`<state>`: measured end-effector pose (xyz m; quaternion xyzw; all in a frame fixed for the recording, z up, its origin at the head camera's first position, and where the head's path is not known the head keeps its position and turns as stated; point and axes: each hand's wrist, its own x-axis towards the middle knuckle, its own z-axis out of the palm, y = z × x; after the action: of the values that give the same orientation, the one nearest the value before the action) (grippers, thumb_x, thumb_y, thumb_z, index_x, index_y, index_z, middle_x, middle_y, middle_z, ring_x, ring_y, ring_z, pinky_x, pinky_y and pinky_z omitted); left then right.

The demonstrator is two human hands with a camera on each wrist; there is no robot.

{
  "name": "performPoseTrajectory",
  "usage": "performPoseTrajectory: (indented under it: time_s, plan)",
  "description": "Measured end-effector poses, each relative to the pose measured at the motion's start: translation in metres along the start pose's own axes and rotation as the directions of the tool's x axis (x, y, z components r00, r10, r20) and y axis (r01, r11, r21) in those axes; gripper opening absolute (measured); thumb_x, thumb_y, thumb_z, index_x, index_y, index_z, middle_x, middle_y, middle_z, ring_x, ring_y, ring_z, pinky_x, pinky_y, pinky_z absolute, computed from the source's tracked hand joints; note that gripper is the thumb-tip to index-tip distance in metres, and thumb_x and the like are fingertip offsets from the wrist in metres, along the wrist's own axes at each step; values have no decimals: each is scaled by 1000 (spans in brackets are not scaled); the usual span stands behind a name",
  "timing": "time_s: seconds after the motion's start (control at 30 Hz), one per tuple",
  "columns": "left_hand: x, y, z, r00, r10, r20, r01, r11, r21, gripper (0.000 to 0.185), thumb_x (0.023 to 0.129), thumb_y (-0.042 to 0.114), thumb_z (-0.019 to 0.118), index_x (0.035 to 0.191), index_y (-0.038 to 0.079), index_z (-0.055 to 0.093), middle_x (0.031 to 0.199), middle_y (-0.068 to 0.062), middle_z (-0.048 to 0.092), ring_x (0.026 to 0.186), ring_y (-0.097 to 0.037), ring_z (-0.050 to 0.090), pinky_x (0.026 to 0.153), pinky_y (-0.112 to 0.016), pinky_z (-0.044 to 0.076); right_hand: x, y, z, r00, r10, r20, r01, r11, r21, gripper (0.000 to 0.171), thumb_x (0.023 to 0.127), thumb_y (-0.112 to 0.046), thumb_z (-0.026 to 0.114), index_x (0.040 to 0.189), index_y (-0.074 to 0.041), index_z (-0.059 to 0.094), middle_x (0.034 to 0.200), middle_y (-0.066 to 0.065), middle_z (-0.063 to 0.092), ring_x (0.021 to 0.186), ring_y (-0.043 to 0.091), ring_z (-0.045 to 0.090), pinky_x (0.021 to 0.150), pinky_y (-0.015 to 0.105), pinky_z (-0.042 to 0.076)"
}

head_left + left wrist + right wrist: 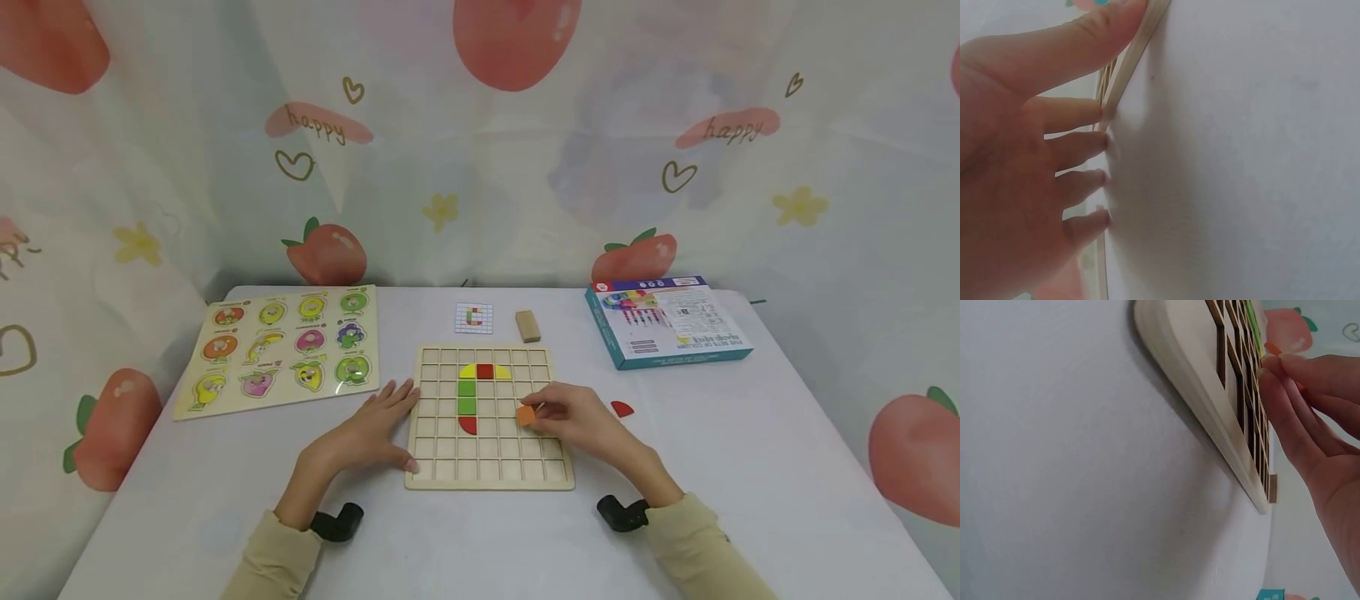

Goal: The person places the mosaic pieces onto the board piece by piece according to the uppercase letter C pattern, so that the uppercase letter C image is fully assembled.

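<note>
A wooden grid board [487, 484] lies on the white table. In its cells, a yellow rounded piece [468, 372], a red square [485, 372] and another yellow piece [503, 372] form a row. Below the first yellow piece come two green squares [467, 389], then a red quarter-circle [468, 425]. Over the right half of the board, my right hand [581, 423] pinches an orange square tile [525, 416] between thumb and fingertips. My left hand [367, 435] is spread at the board's left edge, its thumb on the near corner; the left wrist view shows its straight fingers along the edge.
Behind the board lie a small pattern card [465, 327] and a wooden block [528, 326]. A loose red quarter-circle piece [622, 408] is right of the board. The fruit puzzle board [281, 325] occupies the left, and a teal-edged box [667, 333] sits at the back right.
</note>
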<state>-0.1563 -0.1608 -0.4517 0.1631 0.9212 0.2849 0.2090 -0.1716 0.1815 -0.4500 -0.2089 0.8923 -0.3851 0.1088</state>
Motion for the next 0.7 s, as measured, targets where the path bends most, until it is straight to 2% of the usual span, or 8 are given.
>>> performPoseTrajectory:
  time_s: [0.27, 0.53, 0.7]
  plan:
    - [0, 0, 0, 1000, -11, -6, 11, 1000, -1, 110, 74, 28, 92, 161, 4, 30, 172, -13, 18, 161, -37, 5, 130, -55, 7, 12, -9, 11, 1000, 0, 29, 0, 1000, -2, 31, 90, -14, 80, 119, -5, 76, 102, 1, 72, 88, 13, 61, 78, 17, 55]
    - [1, -1, 1, 1000, -7, -1, 7, 1000, 4, 109, 75, 29, 92, 162, 5, 30, 173, -12, 17, 161, -36, 4, 131, -54, 6, 23, -14, 21, 996, -52, 72, 53, 998, -18, 28, 89, -14, 81, 115, -6, 77, 95, -2, 72, 83, 12, 58, 70, 19, 52]
    - [3, -1, 0, 1000, -6, 1, 6, 1000, 7, 109, 75, 29, 92, 162, 5, 30, 173, -12, 17, 161, -36, 4, 131, -54, 6, 28, -17, 25, 993, -78, 83, 81, 996, -29, 27, 88, -15, 82, 113, -6, 77, 94, -3, 72, 81, 11, 58, 71, 19, 53]
